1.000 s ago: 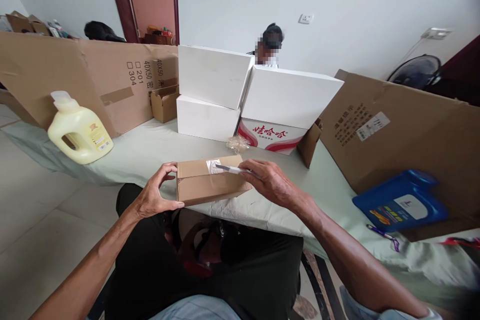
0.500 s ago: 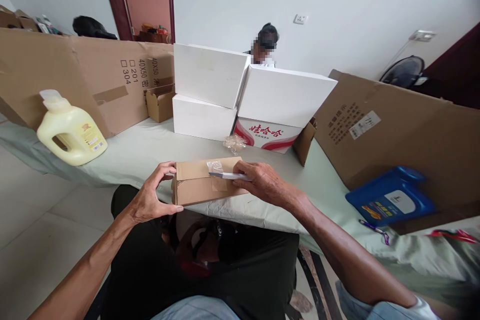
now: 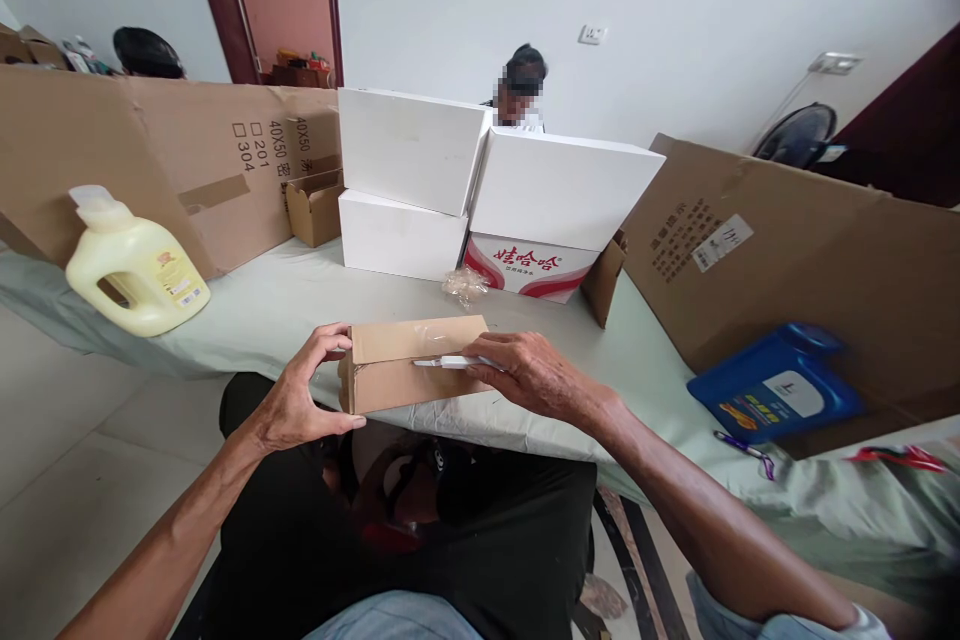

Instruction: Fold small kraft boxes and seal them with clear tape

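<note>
A small brown cardboard box lies at the table's front edge, its long side across my view. My left hand grips the box's left end, thumb at the lower corner and fingers at the upper one. In my right hand is a utility knife with a pale handle, its tip pointing left. The blade lies along the seam between the box flaps, by a strip of clear tape. My right fingers hide the box's right end.
White boxes are stacked behind, above a red-and-white carton. Crumpled clear tape lies before them. A yellow jug stands left, a blue bottle right. Large cardboard panels flank the table. A person is beyond.
The knife has moved slightly down and left, from on the tape to the flap seam, and lies flatter. My left hand keeps its hold on the box.
</note>
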Tool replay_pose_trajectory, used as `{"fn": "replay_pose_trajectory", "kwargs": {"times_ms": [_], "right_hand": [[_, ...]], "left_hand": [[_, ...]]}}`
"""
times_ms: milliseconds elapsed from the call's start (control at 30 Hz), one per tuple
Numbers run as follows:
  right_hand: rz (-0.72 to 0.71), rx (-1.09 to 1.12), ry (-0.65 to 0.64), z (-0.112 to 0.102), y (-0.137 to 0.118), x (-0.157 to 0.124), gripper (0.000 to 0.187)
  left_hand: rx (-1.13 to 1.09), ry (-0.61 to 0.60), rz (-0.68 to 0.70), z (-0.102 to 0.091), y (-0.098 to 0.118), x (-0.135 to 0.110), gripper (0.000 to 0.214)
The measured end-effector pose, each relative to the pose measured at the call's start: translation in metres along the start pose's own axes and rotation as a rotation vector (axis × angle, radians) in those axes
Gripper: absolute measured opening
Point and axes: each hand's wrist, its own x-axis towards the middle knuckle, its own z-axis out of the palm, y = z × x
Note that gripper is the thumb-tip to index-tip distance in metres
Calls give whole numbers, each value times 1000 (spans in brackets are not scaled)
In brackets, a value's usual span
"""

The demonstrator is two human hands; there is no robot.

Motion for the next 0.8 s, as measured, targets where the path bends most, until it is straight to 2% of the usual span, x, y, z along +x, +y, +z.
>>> {"fn": "replay_pose_trajectory", "kwargs": {"times_ms": [500,800], "right_hand": [[-9,-15,-2,-3,-12,7,43],[42,-208,-27,-5,-24,13,45]], "left_hand": [[36,0,31,-1,6,-2,81],[29,7,42,0,6,-3,77]]}}
